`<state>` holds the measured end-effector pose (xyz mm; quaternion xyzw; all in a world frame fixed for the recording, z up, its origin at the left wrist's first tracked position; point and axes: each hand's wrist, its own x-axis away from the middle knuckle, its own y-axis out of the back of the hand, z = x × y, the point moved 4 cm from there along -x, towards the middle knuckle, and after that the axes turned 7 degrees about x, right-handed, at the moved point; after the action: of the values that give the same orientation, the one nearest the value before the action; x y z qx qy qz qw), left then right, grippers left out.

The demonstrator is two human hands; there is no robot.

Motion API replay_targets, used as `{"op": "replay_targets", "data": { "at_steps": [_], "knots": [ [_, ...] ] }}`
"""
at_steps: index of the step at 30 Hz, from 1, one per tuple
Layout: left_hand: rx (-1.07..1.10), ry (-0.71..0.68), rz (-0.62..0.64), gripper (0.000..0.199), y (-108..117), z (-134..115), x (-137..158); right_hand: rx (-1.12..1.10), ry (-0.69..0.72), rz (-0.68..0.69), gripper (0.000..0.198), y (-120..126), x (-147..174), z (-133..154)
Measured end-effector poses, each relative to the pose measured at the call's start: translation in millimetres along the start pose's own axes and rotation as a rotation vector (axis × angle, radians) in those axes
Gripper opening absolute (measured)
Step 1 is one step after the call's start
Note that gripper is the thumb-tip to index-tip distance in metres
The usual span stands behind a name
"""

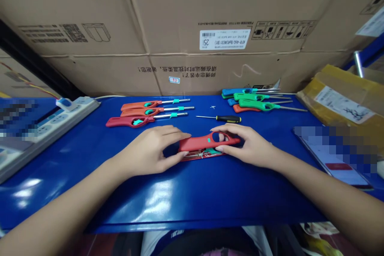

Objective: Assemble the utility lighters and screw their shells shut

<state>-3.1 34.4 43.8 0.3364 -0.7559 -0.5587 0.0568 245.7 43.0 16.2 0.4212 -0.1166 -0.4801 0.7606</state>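
A red gas lighter's upper shell half (196, 143) is pinched at its left end by my left hand (153, 148). Around its right end, by the trigger hole, close the fingers of my right hand (247, 146). Beneath it lies the lower shell half (192, 158), with a thin tube and green inner parts (211, 151) showing in the gap. The two halves are apart along the near side. Just beyond my hands, a black and yellow screwdriver (228, 119) lies on the blue table (192, 200).
Three red and orange lighters (135, 113) lie at the back left, several blue, green and orange ones (255, 102) at the back right. A power strip (54, 124) borders the left, a phone (333, 160) the right. A yellow package (345, 92) and a cardboard wall (168, 20) stand behind.
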Motion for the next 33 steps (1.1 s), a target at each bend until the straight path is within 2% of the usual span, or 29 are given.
{"op": "replay_targets", "data": {
  "at_steps": [4,8,14,29,33],
  "knots": [
    [-0.044,0.023,0.130,0.031,-1,2,0,0.089,0.138,0.031,0.034,-6,2,4],
    [-0.086,0.000,0.190,0.030,-1,-2,0,0.135,0.197,0.084,0.032,-12,2,7],
    [-0.098,0.004,0.204,0.031,-5,-3,0,0.240,0.187,0.144,0.032,-16,2,5],
    [-0.053,0.042,0.169,0.029,-12,1,0,0.144,0.146,0.129,0.031,-15,2,1],
    [-0.071,0.125,0.178,0.029,-14,2,1,0.083,0.123,0.112,0.030,-17,1,-1]
  ]
}}
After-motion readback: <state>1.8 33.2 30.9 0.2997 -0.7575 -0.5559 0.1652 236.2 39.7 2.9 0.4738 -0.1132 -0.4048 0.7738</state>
